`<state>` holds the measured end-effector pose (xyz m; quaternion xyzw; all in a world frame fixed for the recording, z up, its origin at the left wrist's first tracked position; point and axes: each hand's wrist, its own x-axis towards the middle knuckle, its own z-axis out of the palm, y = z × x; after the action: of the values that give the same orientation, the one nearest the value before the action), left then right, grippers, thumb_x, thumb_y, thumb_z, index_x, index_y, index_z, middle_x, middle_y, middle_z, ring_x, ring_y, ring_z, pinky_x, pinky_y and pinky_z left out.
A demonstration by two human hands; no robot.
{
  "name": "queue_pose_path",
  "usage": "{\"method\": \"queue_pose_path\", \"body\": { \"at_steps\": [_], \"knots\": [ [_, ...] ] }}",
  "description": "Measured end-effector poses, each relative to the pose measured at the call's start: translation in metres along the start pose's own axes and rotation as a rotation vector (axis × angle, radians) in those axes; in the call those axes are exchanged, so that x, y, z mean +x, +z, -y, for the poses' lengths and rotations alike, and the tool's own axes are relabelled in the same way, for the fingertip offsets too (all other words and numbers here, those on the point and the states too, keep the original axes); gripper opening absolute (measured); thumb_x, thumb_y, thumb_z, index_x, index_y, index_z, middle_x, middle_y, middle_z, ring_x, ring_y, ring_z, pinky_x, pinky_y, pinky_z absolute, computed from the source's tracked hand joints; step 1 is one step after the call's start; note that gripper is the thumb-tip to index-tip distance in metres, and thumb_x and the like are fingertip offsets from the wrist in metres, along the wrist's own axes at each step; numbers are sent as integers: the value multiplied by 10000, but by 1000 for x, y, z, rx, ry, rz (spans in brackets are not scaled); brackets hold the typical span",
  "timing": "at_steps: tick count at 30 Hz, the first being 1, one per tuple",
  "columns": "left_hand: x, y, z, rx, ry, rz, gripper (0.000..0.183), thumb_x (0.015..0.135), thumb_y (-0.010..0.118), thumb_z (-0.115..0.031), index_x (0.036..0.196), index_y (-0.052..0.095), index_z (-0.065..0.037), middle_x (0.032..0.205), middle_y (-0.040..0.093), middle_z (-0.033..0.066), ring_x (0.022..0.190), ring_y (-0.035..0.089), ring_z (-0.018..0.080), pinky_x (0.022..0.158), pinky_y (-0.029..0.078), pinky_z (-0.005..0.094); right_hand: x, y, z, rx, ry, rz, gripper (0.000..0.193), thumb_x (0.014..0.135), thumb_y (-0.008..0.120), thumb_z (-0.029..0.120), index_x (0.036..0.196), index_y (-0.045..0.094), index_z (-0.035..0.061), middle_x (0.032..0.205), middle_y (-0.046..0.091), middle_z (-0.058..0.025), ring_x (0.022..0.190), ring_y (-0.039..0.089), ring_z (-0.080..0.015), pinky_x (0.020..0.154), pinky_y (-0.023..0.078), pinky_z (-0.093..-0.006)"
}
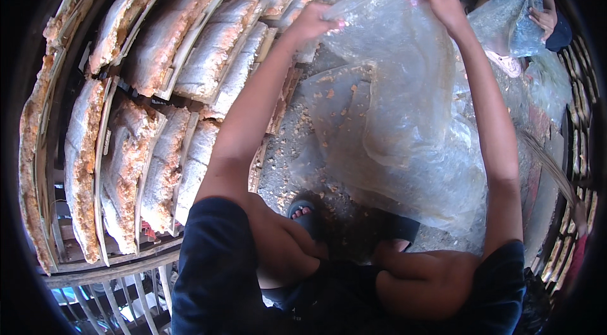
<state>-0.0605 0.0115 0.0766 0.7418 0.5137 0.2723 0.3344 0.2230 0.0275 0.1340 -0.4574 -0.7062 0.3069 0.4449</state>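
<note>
A large, clear plastic bag (pixel 404 101) hangs stretched between my two raised hands. My left hand (pixel 310 24) pinches its upper left edge, fingers closed. Farther right, my right hand (pixel 441 1) grips the upper right corner between thumb and fingers. The plastic is wrinkled and see-through, with its lower part spreading down toward my feet. More clear sheeting (pixel 335 101) with orange-brown crumbs on it lies on the ground beneath. Whether the bag's mouth is open I cannot tell.
Stacked wooden racks (pixel 190 69) bearing thick white slabs with crumbly orange edges fill the left side. At the upper right, another person's hands (pixel 537 16) hold a similar clear plastic bag (pixel 506 22). Crumbs litter the grey ground (pixel 281 164). More slatted racks (pixel 578 139) stand along the right.
</note>
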Motion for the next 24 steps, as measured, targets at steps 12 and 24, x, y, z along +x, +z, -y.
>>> {"method": "queue_pose_path", "body": {
  "at_steps": [12, 24],
  "knots": [
    [-9, -10, -26, 52, 30, 53, 233, 771, 619, -176, 934, 642, -11, 814, 650, 58, 779, 582, 147, 724, 442, 290, -28, 40, 20, -832, -611, -389, 422, 794, 604, 300, 1139, 526, 69, 1052, 591, -153, 956, 581, -292, 932, 352, -432],
    [-1, 10, -30, 197, 167, 21, 298, 728, 699, -273, 864, 637, -15, 694, 609, 109, 638, 566, 182, 605, 435, 326, -22, 69, 18, -613, -395, 247, 159, 775, 623, 172, 858, 645, 38, 647, 583, -186, 676, 577, -364, 670, 451, -431]
  ]
}}
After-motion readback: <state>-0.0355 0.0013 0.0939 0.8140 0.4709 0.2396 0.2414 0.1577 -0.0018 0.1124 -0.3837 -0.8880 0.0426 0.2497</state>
